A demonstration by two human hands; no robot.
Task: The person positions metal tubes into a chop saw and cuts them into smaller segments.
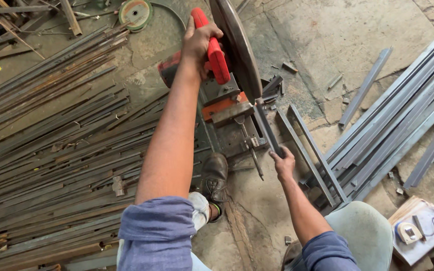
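Left hand (199,42) grip wrapped on red saw handle (213,50). Right hand (283,164) grip holds steel bar (267,128), bar running to 11 o'clock under blade (237,47).

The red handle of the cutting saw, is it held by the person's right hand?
No, the left hand grips the red handle, while the right hand holds a metal bar.

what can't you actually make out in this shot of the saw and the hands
- Head view: the red saw handle is partly covered by the left hand.
- Top of the round grey cutting disc is cut off by the frame's upper edge.
- The right hand hides the near end of the grey metal bar.
- The small tape measure on the board is too small for detail.
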